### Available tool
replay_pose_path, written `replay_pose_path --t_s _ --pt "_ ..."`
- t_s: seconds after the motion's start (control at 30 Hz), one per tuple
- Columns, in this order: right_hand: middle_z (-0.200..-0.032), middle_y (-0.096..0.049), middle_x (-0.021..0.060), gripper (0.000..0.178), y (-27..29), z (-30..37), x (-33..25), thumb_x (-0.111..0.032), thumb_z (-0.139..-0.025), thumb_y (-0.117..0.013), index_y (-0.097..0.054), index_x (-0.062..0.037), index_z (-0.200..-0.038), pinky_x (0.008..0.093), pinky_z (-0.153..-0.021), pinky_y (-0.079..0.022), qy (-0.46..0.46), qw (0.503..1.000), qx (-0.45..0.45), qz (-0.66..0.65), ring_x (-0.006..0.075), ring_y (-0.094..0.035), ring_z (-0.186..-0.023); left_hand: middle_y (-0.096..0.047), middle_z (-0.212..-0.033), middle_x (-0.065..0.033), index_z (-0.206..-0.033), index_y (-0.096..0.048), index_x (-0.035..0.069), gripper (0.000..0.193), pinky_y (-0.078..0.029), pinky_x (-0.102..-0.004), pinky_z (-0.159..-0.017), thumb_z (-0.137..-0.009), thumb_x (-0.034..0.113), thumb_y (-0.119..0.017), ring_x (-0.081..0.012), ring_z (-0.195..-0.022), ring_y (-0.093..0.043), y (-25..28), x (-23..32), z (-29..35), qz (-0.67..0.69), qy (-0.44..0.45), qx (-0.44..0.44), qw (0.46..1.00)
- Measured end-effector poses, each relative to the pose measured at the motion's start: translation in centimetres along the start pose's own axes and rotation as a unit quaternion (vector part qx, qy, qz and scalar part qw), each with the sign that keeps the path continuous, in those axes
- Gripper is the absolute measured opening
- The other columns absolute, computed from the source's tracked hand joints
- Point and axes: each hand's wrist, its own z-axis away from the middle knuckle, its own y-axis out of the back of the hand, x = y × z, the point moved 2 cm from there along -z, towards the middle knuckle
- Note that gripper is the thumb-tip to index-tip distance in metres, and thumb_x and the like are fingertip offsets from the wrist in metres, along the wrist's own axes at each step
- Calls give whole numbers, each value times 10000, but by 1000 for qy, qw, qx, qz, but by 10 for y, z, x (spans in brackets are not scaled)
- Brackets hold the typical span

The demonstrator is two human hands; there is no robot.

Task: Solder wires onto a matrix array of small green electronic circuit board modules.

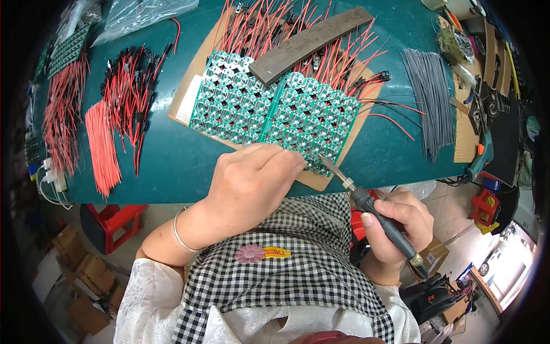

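Green circuit boards lie on the cardboard sheet. By the cardboard's near edge, the right hand grips a soldering iron; the left hand bunches its fingers, any hold impossible to tell. Grey wires lie right of the cardboard.

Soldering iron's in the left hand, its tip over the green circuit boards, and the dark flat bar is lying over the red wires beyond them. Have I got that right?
Not quite: the head view shows the soldering iron in the right hand, not the left. Its tip is over the green circuit boards, and the dark flat bar lies over the red wires beyond them.
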Motion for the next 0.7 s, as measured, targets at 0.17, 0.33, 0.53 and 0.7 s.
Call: replay_pose_path --t_s 0.17,0.33,0.53,0.7 --pt "-678 -643 88 284 -1 -2 -1 17 -672 -875 -710 -1 -902 318 -527 -487 2 1000 -7 13 211 -627 -555 -733 -837 -109 -949 -723 24 172 -574 -376 -637 -808 -32 -805 -281 -716 -718 -4 -2 1 -19 3 -19 1000" --pt "-675 -641 87 279 -1 -1 0 2 -655 -878 -714 6 -880 315 -522 -470 0 1000 -4 7 210 -619 -552 -733 -836 -105 -945 -724 28 164 -576 -375 -641 -813 -29 -803 -276 -723 -720 -5 -2 0 -23 4 -30 999" --pt "-676 -639 99 261 12 2 9 9 -630 -865 -725 30 -850 304 -541 -454 -9 998 36 -44 194 -602 -559 -695 -783 -99 -915 -692 30 156 -547 -382 -600 -819 -30 -800 -275 -678 -691 -2 1 -3 3 13 -3 1000" --pt "-698 -652 108 257 9 -5 11 20 -637 -869 -727 35 -851 308 -539 -470 -5 999 4 -32 216 -626 -578 -683 -774 -100 -919 -684 26 163 -538 -385 -585 -818 -31 -799 -283 -665 -681 -8 0 -7 -7 -5 -16 1000"
